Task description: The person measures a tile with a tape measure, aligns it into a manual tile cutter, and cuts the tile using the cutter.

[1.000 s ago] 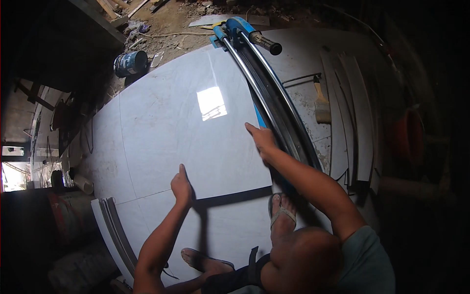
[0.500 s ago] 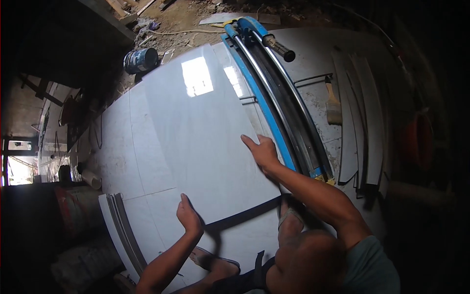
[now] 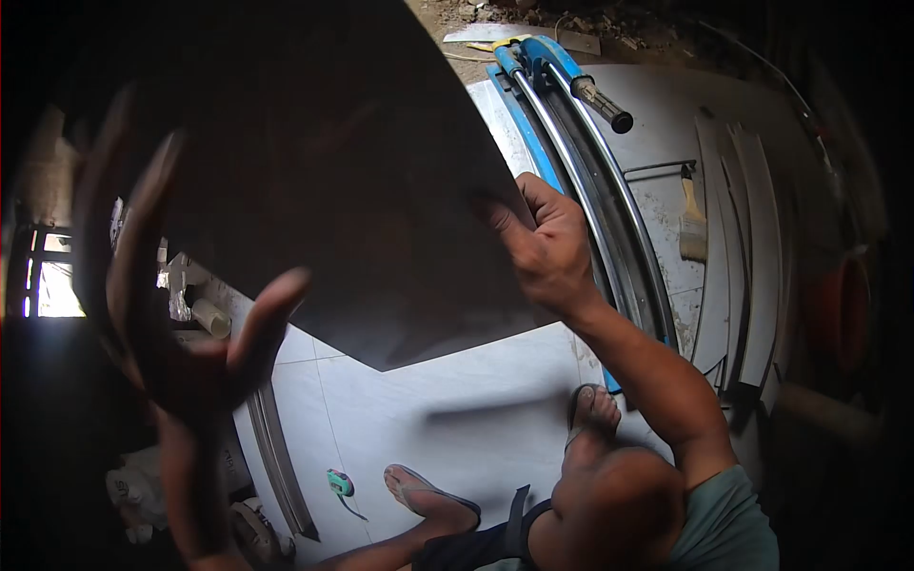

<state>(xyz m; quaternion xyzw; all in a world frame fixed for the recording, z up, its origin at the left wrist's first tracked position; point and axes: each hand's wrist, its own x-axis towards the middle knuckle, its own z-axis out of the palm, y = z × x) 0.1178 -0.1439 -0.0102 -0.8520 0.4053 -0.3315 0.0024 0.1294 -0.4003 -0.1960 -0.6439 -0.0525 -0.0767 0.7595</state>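
A large tile (image 3: 371,219) is raised and tilted up in front of me, its dark shaded face toward the camera. My right hand (image 3: 555,243) is closed on its right edge, the thumb on the near face. My left hand (image 3: 205,314), smeared by motion, is spread wide with thumb and fingers apart; it overlaps the tile's left part in this view and grips nothing. Just beyond my right hand lies a blue tile cutter (image 3: 552,55) with twin steel rails and a dark-gripped handle.
A green tape measure (image 3: 340,482) lies on the pale tiled floor (image 3: 457,400) near my sandalled feet. On the right are a paintbrush (image 3: 693,228), several long cut strips (image 3: 759,238) and a red bucket (image 3: 838,314). More strips (image 3: 276,457) lie at the left.
The tile, low and showing its glossy pale face before, has been lifted and tipped up toward me. My left hand has come off its edge and moved up and left. The tape measure is uncovered.
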